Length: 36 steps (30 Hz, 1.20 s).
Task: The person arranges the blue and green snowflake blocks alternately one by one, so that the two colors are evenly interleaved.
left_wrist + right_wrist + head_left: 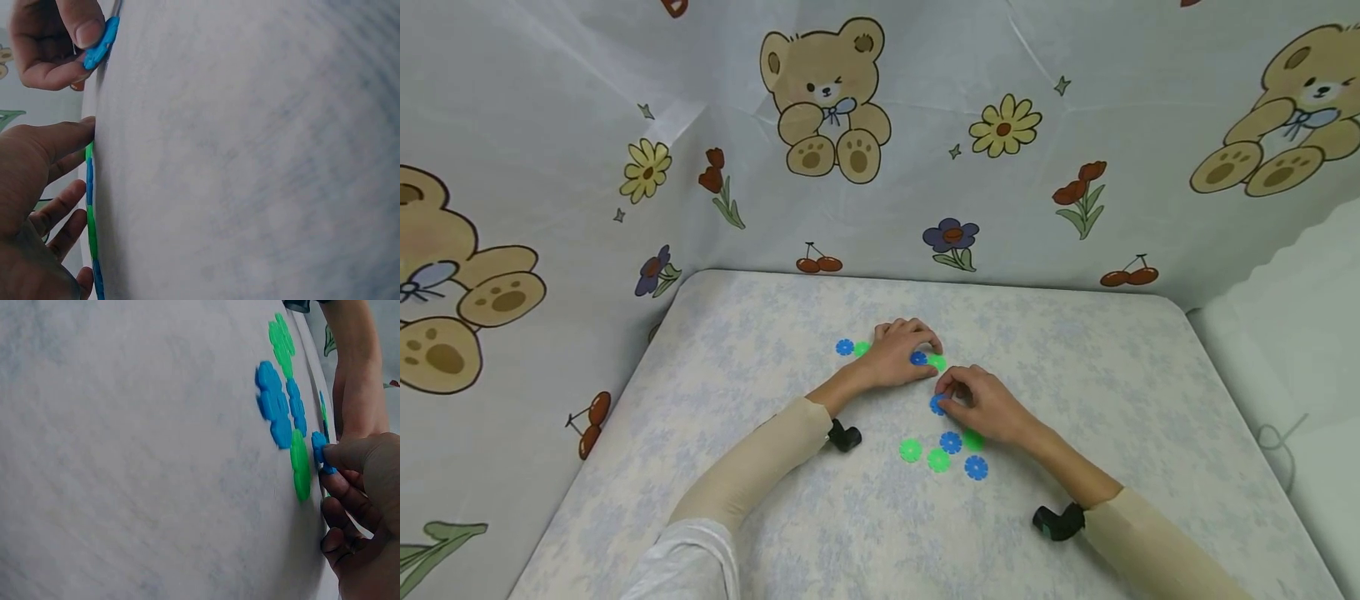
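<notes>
Nearest us on the pale mottled counter (850,525) lie loose blue and green notched discs (939,460); the right hand (990,407) pinches a blue notched disc (936,405); just beyond ends a left-to-right blue-and-green disc row (918,358), the left hand (893,353) arched over it, fingers relaxed.

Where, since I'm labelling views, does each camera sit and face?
On head: facing forward, down at the pale mottled table; left hand, right hand, forearms visible.
On left wrist: facing along the table; both hands visible.
On right wrist: facing along the table; right hand, left arm visible.
Wrist views share the blue, notched plastic disc the right hand pinches.
</notes>
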{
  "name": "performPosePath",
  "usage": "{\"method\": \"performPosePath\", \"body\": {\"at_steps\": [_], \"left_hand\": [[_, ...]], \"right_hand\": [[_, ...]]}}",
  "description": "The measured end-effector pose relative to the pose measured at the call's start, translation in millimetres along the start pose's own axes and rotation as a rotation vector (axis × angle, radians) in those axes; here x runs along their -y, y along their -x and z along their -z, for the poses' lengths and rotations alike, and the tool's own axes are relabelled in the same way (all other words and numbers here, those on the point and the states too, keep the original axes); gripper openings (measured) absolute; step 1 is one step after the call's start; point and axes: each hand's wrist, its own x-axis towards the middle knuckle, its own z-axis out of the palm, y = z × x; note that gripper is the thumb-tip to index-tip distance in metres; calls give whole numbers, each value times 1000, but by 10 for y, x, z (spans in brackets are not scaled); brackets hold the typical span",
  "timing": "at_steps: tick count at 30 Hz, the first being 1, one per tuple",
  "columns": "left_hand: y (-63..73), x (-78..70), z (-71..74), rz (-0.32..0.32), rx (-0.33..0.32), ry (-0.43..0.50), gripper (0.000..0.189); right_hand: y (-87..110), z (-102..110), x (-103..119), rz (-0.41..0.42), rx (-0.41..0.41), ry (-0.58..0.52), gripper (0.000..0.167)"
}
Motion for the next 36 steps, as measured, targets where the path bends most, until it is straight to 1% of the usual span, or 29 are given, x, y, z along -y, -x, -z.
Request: {"method": "performPosePath", "body": {"at_steps": [7,14,20,25,31,36], "left_hand": [[0,-8,4,2,-5,0,27],[-11,15,8,-5,-4,4,27],[-15,33,-12,-5,-3,-1,28],[-17,31,-12,-10,1,7,29],[-21,33,-9,-6,1,-9,28],[-20,22,4,-4,8,2,29]], "right_hand": [[-70,58,-117,-12,-32,-1,9],[-185,149,-222,-18,-39,11,9],[-266,241,-322,-65,-82,47,12],[-292,267,-374,-107,-111,58,12],[-303,254,-390,-92,-122,90,15],[-283,268,-381,-83,-121,100,24]]}}
